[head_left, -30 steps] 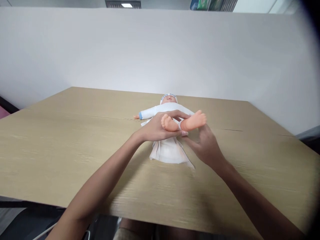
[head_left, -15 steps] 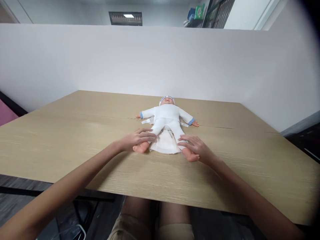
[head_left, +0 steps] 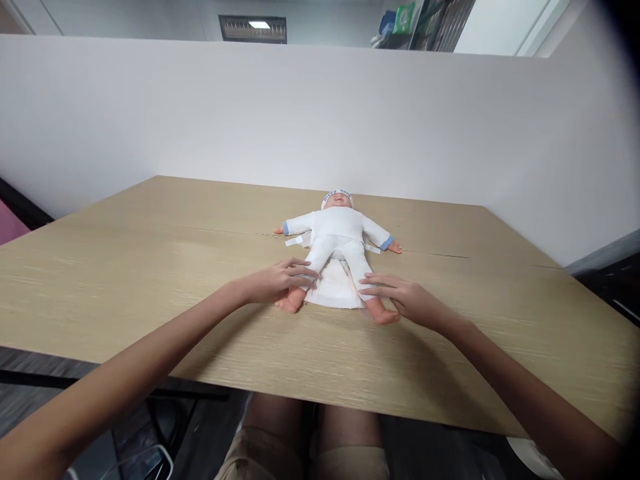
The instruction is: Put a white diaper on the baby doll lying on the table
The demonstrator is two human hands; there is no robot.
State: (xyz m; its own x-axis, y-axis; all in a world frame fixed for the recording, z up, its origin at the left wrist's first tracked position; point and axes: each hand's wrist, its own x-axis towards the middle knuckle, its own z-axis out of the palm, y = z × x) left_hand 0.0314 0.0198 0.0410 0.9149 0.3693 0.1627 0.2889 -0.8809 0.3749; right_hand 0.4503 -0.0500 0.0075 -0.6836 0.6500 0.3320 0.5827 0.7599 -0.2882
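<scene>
A baby doll [head_left: 337,225] in a white suit with blue cuffs and a printed white headband lies on its back on the table. Its arms are stretched out and its legs are spread. Beneath its hips and between its legs is a laid-out white diaper [head_left: 333,290], with tabs sticking out at both sides of the waist. My left hand [head_left: 277,280] rests its outstretched fingers over the doll's leg on the left, the thumb hidden. Across the lower leg on the right, my right hand [head_left: 400,295] lays its spread fingers, just above the bare foot.
The wooden table [head_left: 150,287] has a seam running across it. A white partition [head_left: 320,113] rises behind it. Beyond the partition, a green package [head_left: 403,19] sits on a shelf. Dark objects stand by the table's right edge.
The doll's leg on the left, with its foot, has shifted slightly inward under my left hand. My right hand stays at the other leg. The view has tilted slightly.
</scene>
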